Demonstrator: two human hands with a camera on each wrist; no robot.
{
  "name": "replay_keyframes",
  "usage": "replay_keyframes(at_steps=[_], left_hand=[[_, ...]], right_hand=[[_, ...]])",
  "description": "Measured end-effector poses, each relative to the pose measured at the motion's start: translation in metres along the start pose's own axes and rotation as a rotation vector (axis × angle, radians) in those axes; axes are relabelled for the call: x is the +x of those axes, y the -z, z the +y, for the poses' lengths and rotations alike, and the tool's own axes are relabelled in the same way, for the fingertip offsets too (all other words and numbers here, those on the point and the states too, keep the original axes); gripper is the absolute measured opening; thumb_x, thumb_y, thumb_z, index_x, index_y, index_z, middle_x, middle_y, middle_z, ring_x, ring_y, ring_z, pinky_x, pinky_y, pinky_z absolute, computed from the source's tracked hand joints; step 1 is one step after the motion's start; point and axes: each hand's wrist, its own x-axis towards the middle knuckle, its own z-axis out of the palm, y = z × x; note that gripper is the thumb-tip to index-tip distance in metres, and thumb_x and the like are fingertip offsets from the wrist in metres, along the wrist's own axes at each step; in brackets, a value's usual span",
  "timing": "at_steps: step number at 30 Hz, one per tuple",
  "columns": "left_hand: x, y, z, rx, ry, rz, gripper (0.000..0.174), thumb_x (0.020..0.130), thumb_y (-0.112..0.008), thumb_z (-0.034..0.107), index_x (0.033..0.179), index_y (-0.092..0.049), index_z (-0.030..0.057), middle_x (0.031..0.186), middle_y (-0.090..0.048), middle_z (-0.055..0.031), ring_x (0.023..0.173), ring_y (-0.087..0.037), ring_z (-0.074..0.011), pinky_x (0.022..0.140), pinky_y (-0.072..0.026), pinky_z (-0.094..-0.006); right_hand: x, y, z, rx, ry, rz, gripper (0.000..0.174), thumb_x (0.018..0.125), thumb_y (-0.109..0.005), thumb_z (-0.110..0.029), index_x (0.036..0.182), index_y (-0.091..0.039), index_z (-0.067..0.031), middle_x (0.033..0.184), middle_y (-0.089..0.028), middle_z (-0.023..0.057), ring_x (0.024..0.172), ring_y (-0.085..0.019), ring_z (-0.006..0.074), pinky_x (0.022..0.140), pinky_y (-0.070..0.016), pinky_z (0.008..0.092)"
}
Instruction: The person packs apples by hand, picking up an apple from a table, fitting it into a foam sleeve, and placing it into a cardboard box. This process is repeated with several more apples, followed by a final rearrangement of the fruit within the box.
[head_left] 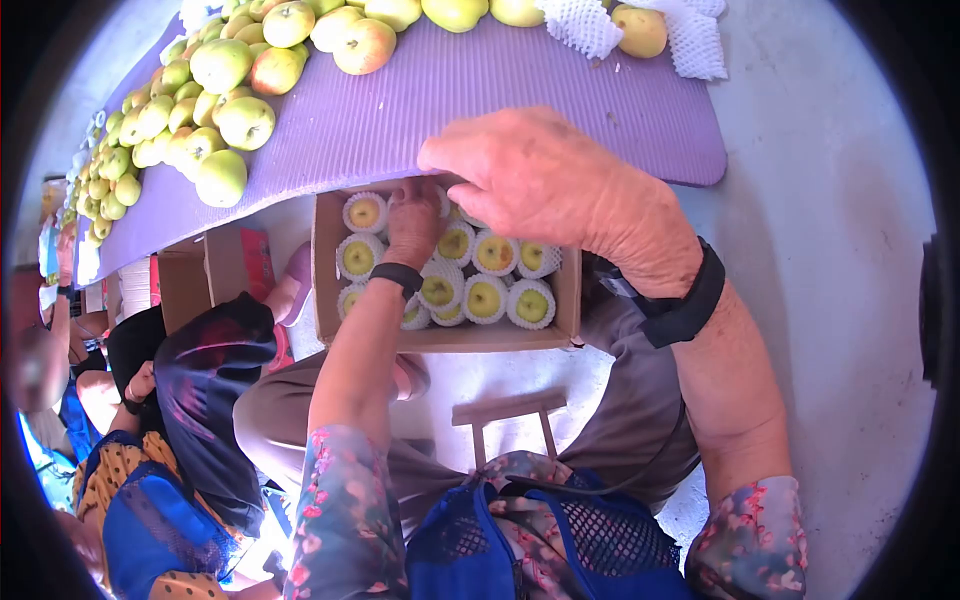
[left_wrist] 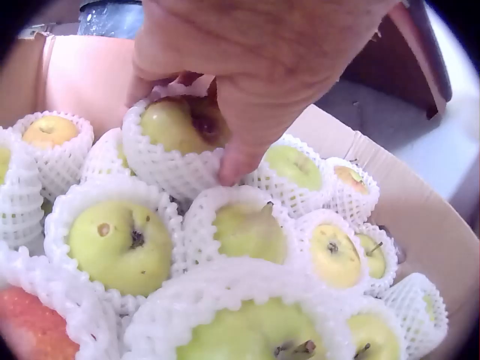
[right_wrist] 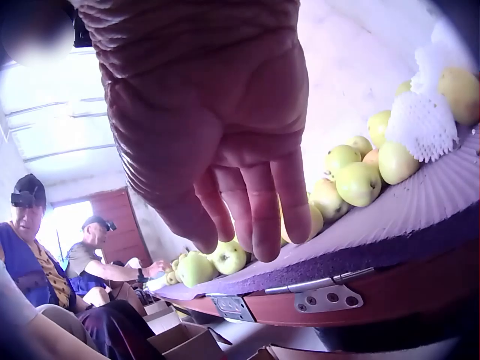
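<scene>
A cardboard box (head_left: 326, 290) holds rows of green and yellow apples in white foam nets. My left hand (head_left: 412, 225) reaches into its far side; in the left wrist view that hand (left_wrist: 255, 67) grips a netted apple (left_wrist: 176, 135) with a dark brown patch, thumb and fingers around its top. Other netted apples (left_wrist: 120, 247) surround it. Above the box's far edge my right hand (head_left: 540, 175) hangs over the purple mat (head_left: 640, 120). In the right wrist view the right hand (right_wrist: 225, 142) has its palm showing and fingers extended, holding nothing.
Loose apples (head_left: 222, 66) are heaped on the mat's left and far side. Empty foam nets (head_left: 697, 40) lie at its far right. Another person (head_left: 215, 370) sits at the left near an open box (head_left: 185, 290). A small wooden stool (head_left: 510, 408) stands between my legs.
</scene>
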Motion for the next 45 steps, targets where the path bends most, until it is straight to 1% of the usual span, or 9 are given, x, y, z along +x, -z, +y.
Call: replay_keyframes(at_steps=[8, 10, 20, 23, 26, 29, 37, 41, 45], left_hand=[[0.001, -0.025, -0.015, -0.031, -0.083, 0.124, 0.063, 0.071, -0.073, 0.019, 0.125, -0.046, 0.0017, 0.121, -0.051, -0.0193, 0.101, -0.056, -0.0391, 0.084, -0.0499, -0.0467], [0.004, -0.024, -0.024, -0.048, -0.080, -0.008, 0.063, 0.073, -0.072, 0.018, 0.128, -0.045, 0.0019, 0.123, -0.050, -0.0198, 0.103, -0.056, -0.0389, 0.086, -0.0493, -0.0470], [0.000, -0.026, -0.025, -0.054, -0.142, 0.094, 0.081, 0.070, -0.077, 0.021, 0.140, -0.038, 0.0049, 0.136, -0.042, -0.0223, 0.118, -0.048, -0.0414, 0.095, -0.0456, -0.0478], [-0.011, 0.008, -0.001, -0.141, 0.005, 0.027, 0.087, 0.068, -0.080, 0.022, 0.143, -0.038, 0.0087, 0.138, -0.040, -0.0236, 0.124, -0.043, -0.0432, 0.098, -0.0441, -0.0487], [-0.017, 0.009, 0.014, -0.053, 0.068, 0.123, 0.080, 0.071, -0.076, 0.019, 0.143, -0.041, 0.0118, 0.139, -0.040, -0.0235, 0.126, -0.041, -0.0438, 0.100, -0.0426, -0.0494], [-0.016, -0.039, -0.013, 0.154, -0.049, 0.152, 0.067, 0.077, -0.069, 0.014, 0.140, -0.046, 0.0125, 0.137, -0.042, -0.0227, 0.125, -0.042, -0.0423, 0.100, -0.0425, -0.0480], [-0.016, -0.011, 0.004, -0.115, 0.040, 0.168, 0.056, 0.084, -0.055, 0.005, 0.138, -0.047, 0.0148, 0.134, -0.045, -0.0216, 0.124, -0.042, -0.0442, 0.099, -0.0450, -0.0480], [-0.012, -0.031, -0.018, -0.091, -0.038, 0.094, 0.061, 0.083, -0.063, 0.013, 0.141, -0.044, 0.0159, 0.141, -0.039, -0.0226, 0.129, -0.037, -0.0453, 0.104, -0.0382, -0.0524], [-0.010, 0.018, 0.014, -0.001, 0.117, -0.073, 0.071, 0.080, -0.072, 0.026, 0.143, -0.041, 0.0142, 0.145, -0.034, -0.0212, 0.135, -0.031, -0.0449, 0.106, -0.0336, -0.0559]], right_hand=[[-0.004, 0.001, 0.002, -0.036, -0.003, -0.020, 0.017, 0.079, -0.064, -0.008, 0.094, -0.057, -0.0038, 0.083, -0.061, 0.0125, 0.082, -0.063, 0.0347, 0.071, -0.0520, 0.0438], [-0.005, 0.000, 0.002, -0.043, -0.025, -0.043, 0.017, 0.079, -0.064, -0.008, 0.094, -0.057, -0.0036, 0.083, -0.061, 0.0128, 0.082, -0.063, 0.0348, 0.070, -0.0521, 0.0440], [0.000, -0.001, 0.002, -0.052, -0.058, -0.082, 0.016, 0.079, -0.062, -0.009, 0.093, -0.057, -0.0029, 0.083, -0.063, 0.0143, 0.083, -0.064, 0.0356, 0.073, -0.0521, 0.0455], [0.001, 0.000, 0.003, -0.057, -0.080, -0.090, 0.015, 0.079, -0.061, -0.008, 0.092, -0.057, -0.0026, 0.084, -0.063, 0.0148, 0.084, -0.063, 0.0365, 0.074, -0.0515, 0.0464], [0.000, 0.000, 0.005, -0.046, -0.064, -0.059, 0.014, 0.079, -0.060, -0.008, 0.092, -0.057, -0.0026, 0.085, -0.063, 0.0151, 0.085, -0.063, 0.0370, 0.075, -0.0511, 0.0469], [0.000, 0.000, 0.006, -0.043, -0.071, -0.054, 0.013, 0.079, -0.059, -0.008, 0.091, -0.057, -0.0029, 0.085, -0.064, 0.0151, 0.085, -0.063, 0.0369, 0.075, -0.0511, 0.0468], [-0.006, -0.008, 0.012, -0.042, 0.071, 0.119, 0.011, 0.080, -0.062, -0.010, 0.087, -0.056, -0.0053, 0.081, -0.062, 0.0103, 0.080, -0.065, 0.0302, 0.070, -0.0545, 0.0391], [0.002, -0.001, 0.005, -0.087, 0.000, 0.029, 0.010, 0.080, -0.063, -0.009, 0.085, -0.056, -0.0055, 0.079, -0.061, 0.0093, 0.075, -0.065, 0.0294, 0.064, -0.0545, 0.0390], [0.004, 0.000, 0.003, -0.091, 0.004, 0.061, 0.010, 0.079, -0.064, -0.009, 0.084, -0.056, -0.0060, 0.078, -0.060, 0.0091, 0.075, -0.065, 0.0295, 0.063, -0.0542, 0.0396]])
